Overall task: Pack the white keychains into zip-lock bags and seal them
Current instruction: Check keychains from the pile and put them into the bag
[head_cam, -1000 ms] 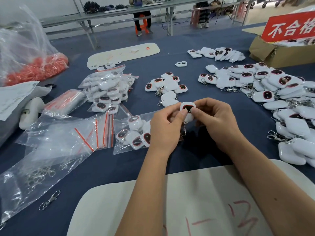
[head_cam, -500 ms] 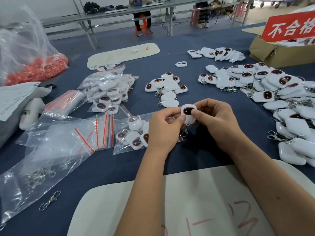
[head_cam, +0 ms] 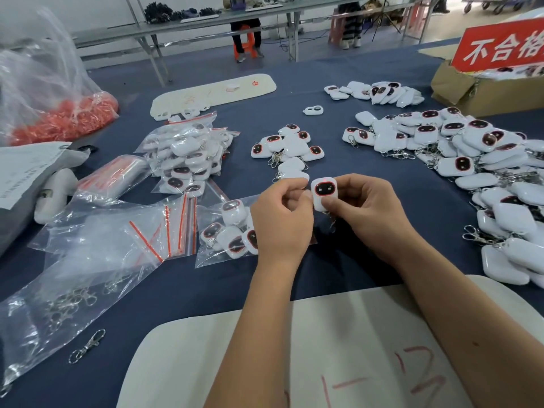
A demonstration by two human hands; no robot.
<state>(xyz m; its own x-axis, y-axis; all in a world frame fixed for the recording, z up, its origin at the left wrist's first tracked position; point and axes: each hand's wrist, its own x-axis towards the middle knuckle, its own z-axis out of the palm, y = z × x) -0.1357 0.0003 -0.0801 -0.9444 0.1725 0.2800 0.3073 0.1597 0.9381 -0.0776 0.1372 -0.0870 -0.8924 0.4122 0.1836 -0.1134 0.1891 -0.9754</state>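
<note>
The white keychain [head_cam: 323, 192] is held upright between both hands, just above the open zip-lock bag [head_cam: 226, 231] that lies on the blue tablecloth [head_cam: 353, 260] and already holds several keychains. It is pinched by the right hand [head_cam: 368, 213], the thumb pressed on its lower front edge, with its dark, red-rimmed face turned toward the camera. The left hand [head_cam: 281, 222] is curled, its fingertips touching the keychain's left side; whether anything else is pinched there, such as the bag's mouth, cannot be told.

Compared with a second ago, the keychain has been turned and raised a little: its face was then half hidden by the left thumb, and it is now fully shown, with two small marks visible on the dark screen. This is judged to be a check of the piece before bagging, so insertion has not yet been made.

A large heap of loose keychains [head_cam: 471, 160] remains to the right and a smaller cluster [head_cam: 287, 145] lies beyond the hands, while filled bags [head_cam: 188, 154] are stacked to the left beside empty bags [head_cam: 117, 240]. Much of the task is therefore judged to remain.
</note>
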